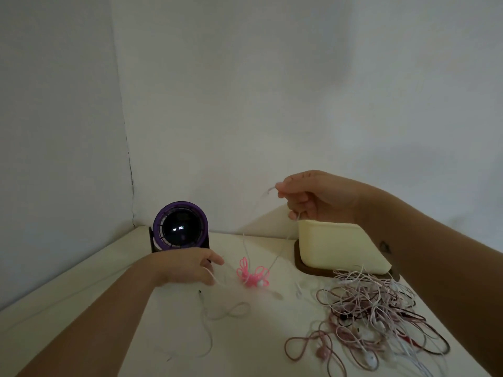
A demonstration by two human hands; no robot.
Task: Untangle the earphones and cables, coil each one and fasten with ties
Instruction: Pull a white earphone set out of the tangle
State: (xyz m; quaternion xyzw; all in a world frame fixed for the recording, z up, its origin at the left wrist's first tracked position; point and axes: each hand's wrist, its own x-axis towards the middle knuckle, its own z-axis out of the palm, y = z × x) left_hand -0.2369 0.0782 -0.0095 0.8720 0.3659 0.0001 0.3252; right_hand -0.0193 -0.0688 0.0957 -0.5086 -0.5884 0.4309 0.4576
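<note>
My right hand (317, 195) is raised above the table and pinches a thin white earphone cable (246, 240), which hangs in two strands down to the tabletop. Low over the table, my left hand (190, 265) holds another part of the same white cable; the rest of it trails in loose loops (209, 319) toward the front. A pink coiled earphone bundle (251, 274) lies between my hands. At the right lies a big tangled heap of pink, white and dark cables (373, 311).
A purple round fan on a dark stand (179, 227) sits at the back left near the wall corner. A cream box on a dark wooden base (340, 247) stands at the back right, just below my right hand. The pale tabletop (81, 300) meets white walls.
</note>
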